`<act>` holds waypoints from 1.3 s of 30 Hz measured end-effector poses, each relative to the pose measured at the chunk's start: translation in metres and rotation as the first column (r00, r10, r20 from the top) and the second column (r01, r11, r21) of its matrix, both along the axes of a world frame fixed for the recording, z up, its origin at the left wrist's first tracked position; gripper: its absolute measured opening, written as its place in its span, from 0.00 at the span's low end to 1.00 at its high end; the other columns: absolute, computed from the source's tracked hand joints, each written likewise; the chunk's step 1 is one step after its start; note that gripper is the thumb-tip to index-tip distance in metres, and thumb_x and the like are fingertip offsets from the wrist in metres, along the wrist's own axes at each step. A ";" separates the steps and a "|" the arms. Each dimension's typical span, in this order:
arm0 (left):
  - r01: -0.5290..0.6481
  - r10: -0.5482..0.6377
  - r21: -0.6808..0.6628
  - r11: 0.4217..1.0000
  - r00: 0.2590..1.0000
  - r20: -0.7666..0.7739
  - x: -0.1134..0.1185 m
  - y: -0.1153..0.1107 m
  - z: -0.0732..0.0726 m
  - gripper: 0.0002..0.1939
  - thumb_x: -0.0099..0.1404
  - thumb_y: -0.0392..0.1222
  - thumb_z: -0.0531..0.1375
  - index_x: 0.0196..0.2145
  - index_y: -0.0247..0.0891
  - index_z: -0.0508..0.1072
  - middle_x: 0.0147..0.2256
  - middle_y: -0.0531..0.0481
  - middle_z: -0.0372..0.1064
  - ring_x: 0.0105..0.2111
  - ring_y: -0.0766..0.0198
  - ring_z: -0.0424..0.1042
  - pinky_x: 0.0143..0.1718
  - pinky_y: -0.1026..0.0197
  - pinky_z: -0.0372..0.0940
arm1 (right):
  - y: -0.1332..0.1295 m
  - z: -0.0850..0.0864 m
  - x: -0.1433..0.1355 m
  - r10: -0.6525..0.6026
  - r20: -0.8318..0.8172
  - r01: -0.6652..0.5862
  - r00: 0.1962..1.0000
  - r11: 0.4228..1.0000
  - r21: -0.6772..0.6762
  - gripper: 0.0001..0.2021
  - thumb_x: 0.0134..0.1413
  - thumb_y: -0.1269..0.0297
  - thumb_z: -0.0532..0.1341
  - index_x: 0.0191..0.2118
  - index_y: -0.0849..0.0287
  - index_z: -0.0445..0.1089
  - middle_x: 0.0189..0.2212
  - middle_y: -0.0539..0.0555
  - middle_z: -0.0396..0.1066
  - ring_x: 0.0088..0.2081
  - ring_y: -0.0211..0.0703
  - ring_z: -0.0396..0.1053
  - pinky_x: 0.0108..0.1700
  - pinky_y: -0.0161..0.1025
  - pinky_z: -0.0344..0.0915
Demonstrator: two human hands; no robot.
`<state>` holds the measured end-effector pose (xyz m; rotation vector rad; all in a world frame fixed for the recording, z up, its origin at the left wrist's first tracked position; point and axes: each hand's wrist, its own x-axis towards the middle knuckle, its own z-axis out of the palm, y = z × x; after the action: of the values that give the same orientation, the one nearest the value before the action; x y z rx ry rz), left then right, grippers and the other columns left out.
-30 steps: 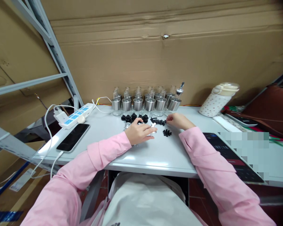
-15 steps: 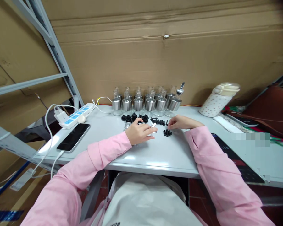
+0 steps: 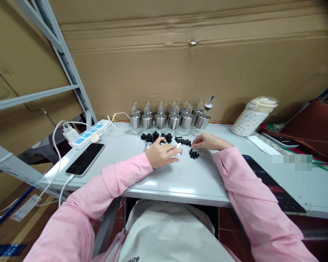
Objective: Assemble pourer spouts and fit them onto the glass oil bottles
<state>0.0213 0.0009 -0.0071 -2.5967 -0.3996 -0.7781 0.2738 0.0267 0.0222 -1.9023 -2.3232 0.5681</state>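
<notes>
My left hand (image 3: 161,153) is closed around a small silver metal piece (image 3: 178,146) with a projecting tab, just above the table. My right hand (image 3: 209,141) has its fingertips pinched together beside small black pieces. Something dark and tiny shows at those fingertips, too small to name. Just in front of them lies a pile of little black parts (image 3: 194,154). Several short black tubes (image 3: 184,141) lie between the two hands. Behind my left hand sit several black ribbed stoppers (image 3: 155,136). Other shiny pieces are partly hidden by that hand.
Rows of steel-sleeved glass bottles (image 3: 160,120) stand at the back, one with a pourer (image 3: 209,104) in it. On the left are a power strip (image 3: 90,134) and a phone (image 3: 85,159). A dotted flask (image 3: 253,116) and a dark tablet (image 3: 276,189) are on the right.
My right hand has shifted slightly left, its fingertips moving toward the short black tubes. My left hand keeps the silver piece in the same place.
</notes>
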 end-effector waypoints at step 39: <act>0.036 -0.039 0.062 0.997 0.998 0.052 0.001 0.000 -0.001 0.16 0.68 0.50 0.47 0.44 0.39 0.66 0.33 0.52 0.74 0.29 0.68 0.71 0.43 0.56 0.52 | 0.008 -0.012 -0.010 -0.136 -0.028 0.139 0.990 0.966 0.219 0.07 0.52 0.68 0.54 0.34 0.64 0.67 0.34 0.57 0.72 0.33 0.40 0.67 0.35 0.33 0.59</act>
<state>0.0223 0.0010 -0.0084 -2.5373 -0.3380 -0.8605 0.2639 0.0344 0.0103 -1.9284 -2.1227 0.2940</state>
